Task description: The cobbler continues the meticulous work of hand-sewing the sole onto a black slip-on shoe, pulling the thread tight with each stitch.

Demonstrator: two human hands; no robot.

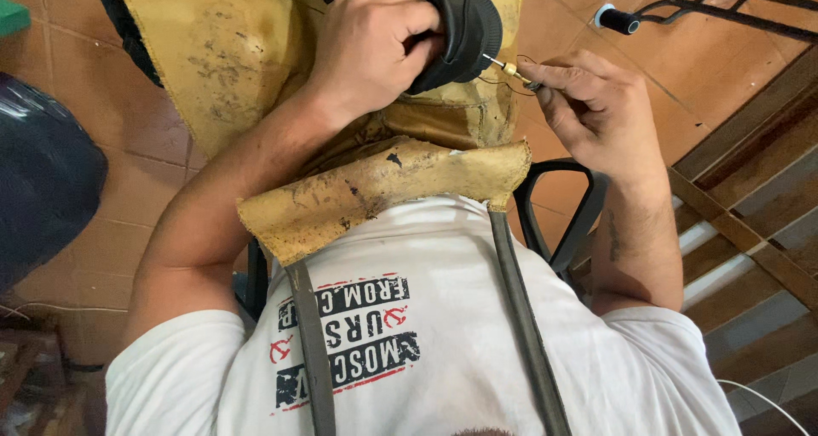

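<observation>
Floor: terracotta tiles [102,87] in reddish brown with pale grout lines, seen past the person's lap; wooden slats and steps run along the right edge.
Shoe: a black shoe [464,23] sits at the top centre, pressed against the lap. Its thick rubber sole edge curves round in a dark, smooth band with a ribbed look along the rim, and only part of it shows.
Left hand: the left hand [375,48] is closed over the shoe, fingers curled tight round the sole edge, thumb tucked in, holding it steady.
Right hand: the right hand [596,104] is just right of the shoe, fingertips pinched narrow on a small tool.
Awl: a thin awl [509,68] with a brass-coloured collar and a fine metal tip, which points left and meets the sole's edge.
Thread: a dark thread [498,83] loops loosely beneath the awl, between shoe and fingers.
Apron: a worn tan leather apron [383,185], scuffed with black marks, covers the lap and folds over at the chest, hung on two grey straps [520,317].
Shirt: a white printed T-shirt [443,342].
Chair: a black plastic chair arm [575,223] shows below the right wrist.
</observation>
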